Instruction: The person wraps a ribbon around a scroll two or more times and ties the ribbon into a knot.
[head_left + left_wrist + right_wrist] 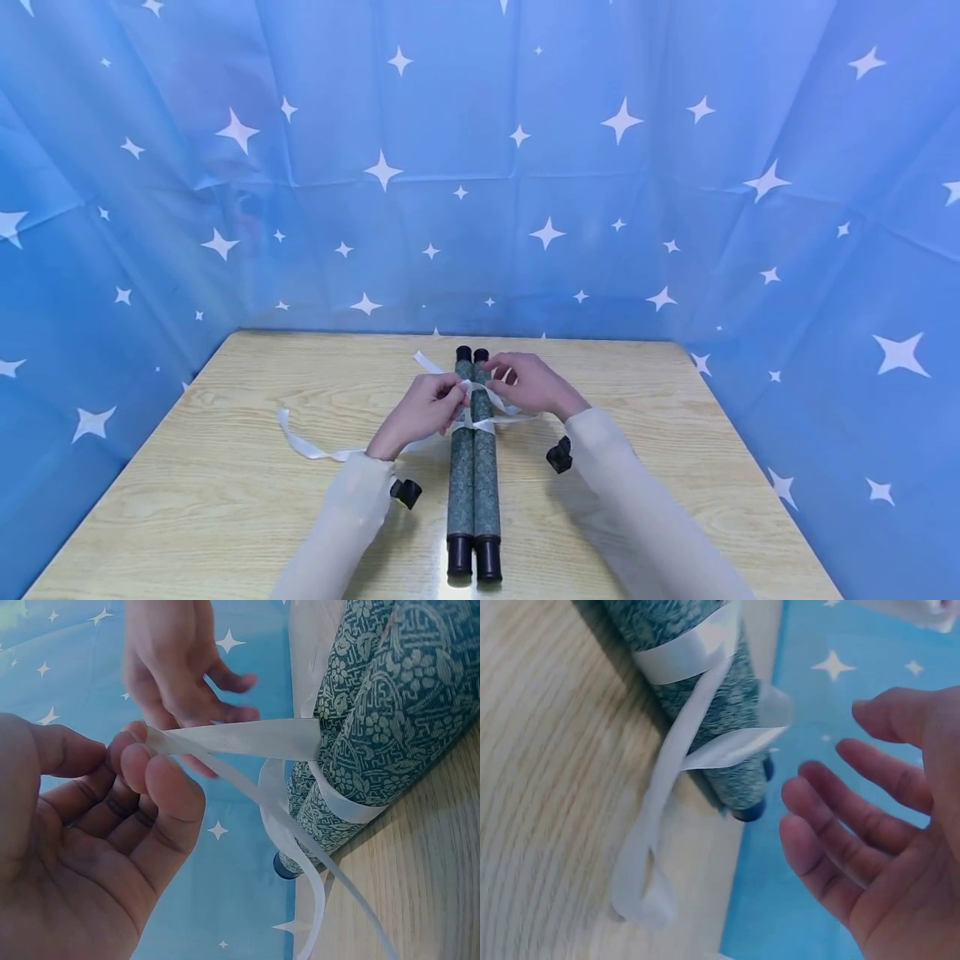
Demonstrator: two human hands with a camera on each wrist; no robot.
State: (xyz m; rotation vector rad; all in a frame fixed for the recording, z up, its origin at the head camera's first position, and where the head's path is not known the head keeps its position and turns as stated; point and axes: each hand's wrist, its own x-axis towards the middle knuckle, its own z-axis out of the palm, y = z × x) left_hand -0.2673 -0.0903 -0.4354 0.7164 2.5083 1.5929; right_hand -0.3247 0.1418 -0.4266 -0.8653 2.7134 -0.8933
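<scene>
Two green patterned scroll rollers [486, 483] with dark end caps lie side by side on the table, pointing away from me. A white ribbon [483, 423] is wrapped round both of them, upper-middle along their length. My left hand [426, 408] pinches a length of this ribbon [240, 739] between thumb and fingertips, just above the rollers; the pinched part is pulled away from the wrap. To the right, my right hand [528, 383] hovers beside the ribbon with loosely bent, spread fingers. In the right wrist view nothing lies between its fingers [821, 825].
The wooden table [225, 500] carries a long loose ribbon tail curling to the left. Another tail [641, 885] loops on the right side. A blue curtain [465, 208] with white stars hangs behind the table and along both sides. Small black devices [558, 456] sit at the wrists.
</scene>
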